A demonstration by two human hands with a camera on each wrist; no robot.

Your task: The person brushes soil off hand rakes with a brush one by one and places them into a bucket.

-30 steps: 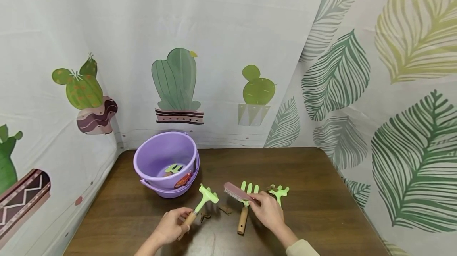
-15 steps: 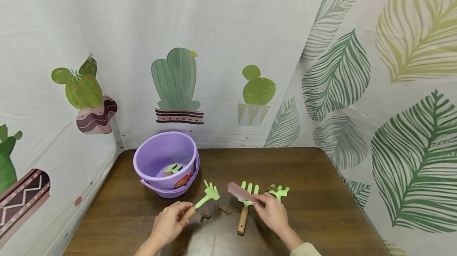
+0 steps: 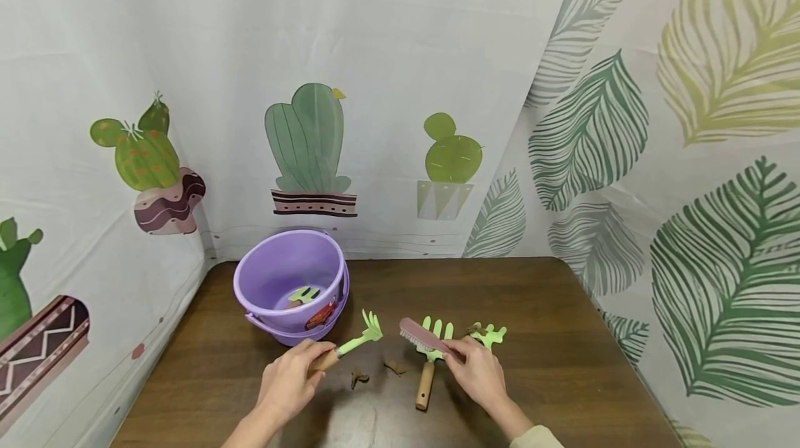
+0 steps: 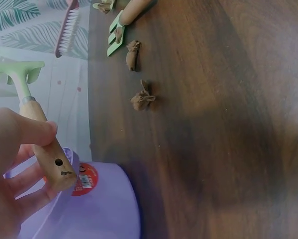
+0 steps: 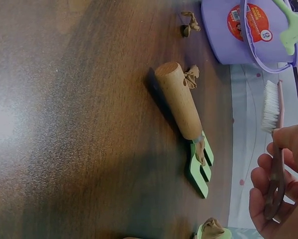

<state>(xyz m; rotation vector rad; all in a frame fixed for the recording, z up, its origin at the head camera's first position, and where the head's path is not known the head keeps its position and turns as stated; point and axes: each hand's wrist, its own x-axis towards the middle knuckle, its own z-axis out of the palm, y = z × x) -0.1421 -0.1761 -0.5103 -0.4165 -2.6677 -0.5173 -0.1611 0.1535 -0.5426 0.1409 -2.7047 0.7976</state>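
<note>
My left hand (image 3: 287, 382) grips the wooden handle of a small green hand rake (image 3: 371, 328), its tines raised above the table to the right of the bucket. In the left wrist view, thumb and fingers wrap round the handle (image 4: 53, 159). My right hand (image 3: 480, 373) holds a pink brush (image 3: 415, 332) by its handle, white bristles (image 5: 271, 107) facing down and clear of the table. Beneath the brush lies a green garden fork (image 3: 425, 385) with a wooden handle. A brown shrivelled scrap rests on its head (image 5: 201, 152).
A purple bucket (image 3: 256, 260) stands at the back left, a green slotted tool (image 3: 304, 294) inside it. Two brown dried scraps (image 3: 359, 378) lie between the hands. Another green rake (image 3: 492, 337), with a brown scrap on it, lies beyond my right hand. Printed curtains border the wooden table (image 3: 562, 392).
My left hand has turned the rake, so its tines now point upward, and has shifted slightly left. The right hand and brush have moved slightly to the right.
</note>
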